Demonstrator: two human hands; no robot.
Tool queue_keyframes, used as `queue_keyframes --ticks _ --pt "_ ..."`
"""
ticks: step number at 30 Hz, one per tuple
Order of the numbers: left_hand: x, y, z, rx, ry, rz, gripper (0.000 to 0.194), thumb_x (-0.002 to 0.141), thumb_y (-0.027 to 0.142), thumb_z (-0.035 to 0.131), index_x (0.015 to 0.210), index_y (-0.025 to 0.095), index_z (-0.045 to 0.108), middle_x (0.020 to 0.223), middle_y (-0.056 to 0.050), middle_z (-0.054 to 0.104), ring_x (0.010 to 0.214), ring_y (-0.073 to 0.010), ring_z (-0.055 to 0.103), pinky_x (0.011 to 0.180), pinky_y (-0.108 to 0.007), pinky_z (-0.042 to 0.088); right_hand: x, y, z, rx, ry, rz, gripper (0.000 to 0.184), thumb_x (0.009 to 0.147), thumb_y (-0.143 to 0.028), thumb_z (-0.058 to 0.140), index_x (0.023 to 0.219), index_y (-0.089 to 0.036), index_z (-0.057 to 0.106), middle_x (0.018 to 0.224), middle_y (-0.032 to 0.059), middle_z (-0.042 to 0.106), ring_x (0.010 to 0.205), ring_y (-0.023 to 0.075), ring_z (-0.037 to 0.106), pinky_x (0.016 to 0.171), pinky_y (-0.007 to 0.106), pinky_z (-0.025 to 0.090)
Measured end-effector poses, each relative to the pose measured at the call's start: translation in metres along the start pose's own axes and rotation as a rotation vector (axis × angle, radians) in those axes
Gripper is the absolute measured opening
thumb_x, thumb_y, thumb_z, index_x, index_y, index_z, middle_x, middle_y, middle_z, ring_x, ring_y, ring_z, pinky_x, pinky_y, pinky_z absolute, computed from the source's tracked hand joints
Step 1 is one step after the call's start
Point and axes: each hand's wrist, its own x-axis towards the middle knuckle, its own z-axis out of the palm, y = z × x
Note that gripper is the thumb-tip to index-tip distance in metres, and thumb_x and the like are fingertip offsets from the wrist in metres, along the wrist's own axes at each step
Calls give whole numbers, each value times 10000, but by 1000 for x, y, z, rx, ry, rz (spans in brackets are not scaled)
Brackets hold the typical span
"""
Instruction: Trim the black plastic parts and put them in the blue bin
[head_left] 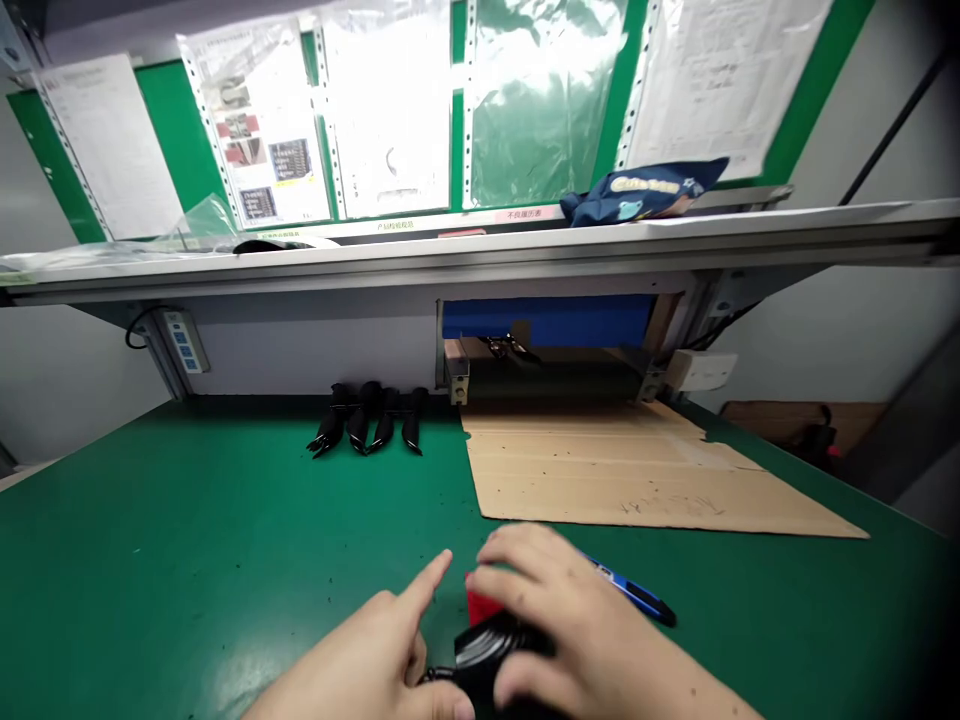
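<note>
At the table's front edge, my left hand point(397, 645) has its index finger stretched out and its other fingers curled. Its thumb lies against a black glossy bundle point(484, 645), whose thin dark end shows beside the curled fingers. Over the same bundle arches my right hand point(559, 610), fingers bent on the far side and thumb on the near side, slightly blurred. Just beyond the bundle, a red object point(480, 603) is partly covered by the right fingers. A blue pen-like tool with a black end point(637, 597) lies right of that hand. The bundle's lower part is hidden.
Several black glossy bundles point(367, 418) lie in a row at the back of the green table point(225, 520). A flat cardboard sheet point(585, 470) extends from an opening with a blue flap point(555, 318). Above runs a shelf point(375, 265) holding a dark blue packet point(645, 192).
</note>
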Motion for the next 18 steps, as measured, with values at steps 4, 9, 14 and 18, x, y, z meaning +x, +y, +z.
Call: queue_keyframes --ticks 4,9,14,18 --pt "5 -2 3 25 -109 29 891 779 403 685 1499 198 201 543 84 449 499 -105 352 483 -207 235 4 -23 37 -264 -252 2 226 677 -274 801 798 -199 625 687 9 611 589 207 577 587 301 434" --pt "22 -16 17 -92 -37 107 458 684 508 750 927 165 570 531 79 449 487 -80 324 467 -219 189 3 -21 42 -210 -258 73 269 624 -212 733 637 -196 465 561 -45 541 447 129 463 419 244 201" --pt "28 -25 22 -411 -151 115 605 653 770 583 636 199 386 551 59 345 516 -78 251 482 -246 156 9 -19 41 113 -183 146 232 804 -262 586 676 -205 401 595 -53 490 486 96 419 427 204 223" --pt "5 -3 4 -109 -182 95 454 765 391 663 530 185 333 544 57 247 527 -84 169 485 -273 124 -1 -16 59 148 -246 62 266 690 -167 620 613 -202 368 555 -60 404 498 108 396 483 248 219"
